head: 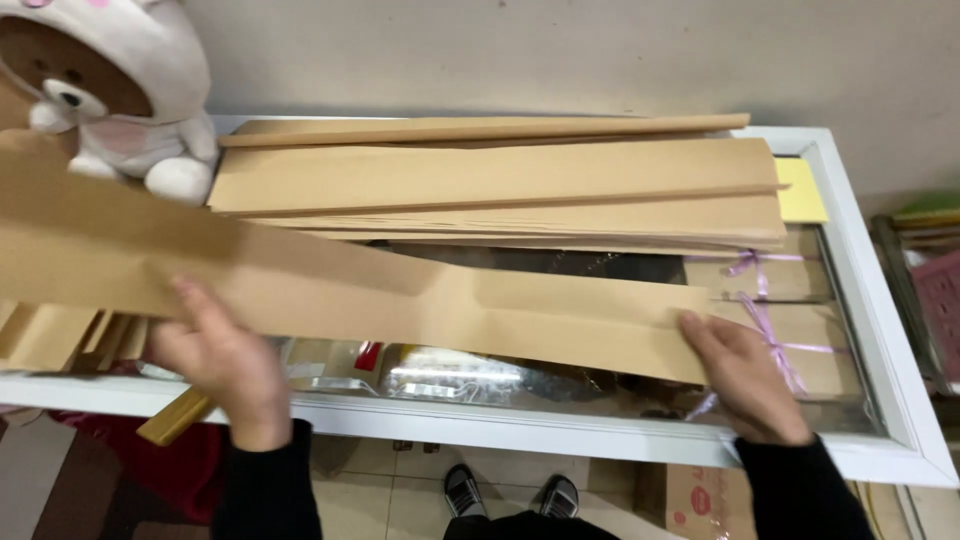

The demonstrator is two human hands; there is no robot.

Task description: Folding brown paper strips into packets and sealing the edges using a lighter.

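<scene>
left hand (222, 362) fingers pinching the long tan cardboard strip (400, 290) | right hand (745, 375) clamped on its other end, over the glass-top case (890, 400) | more strips (500, 185) stacked behind | yellow label (800, 190) far right | ribboned boxes (790, 320) under glass

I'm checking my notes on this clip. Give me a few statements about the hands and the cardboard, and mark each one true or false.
1. Both hands grip one long brown cardboard strip. True: the left hand holds its lower edge and the right hand its end.
2. The strip lies over a glass-topped case with a white frame. True.
3. A plush bear sits at the right end of the case. False: it sits at the left end.
4. The boxes under the glass have red ribbons. False: the ribbons are lilac.
5. More folded cardboard pieces are stacked behind the strip. True.
</scene>
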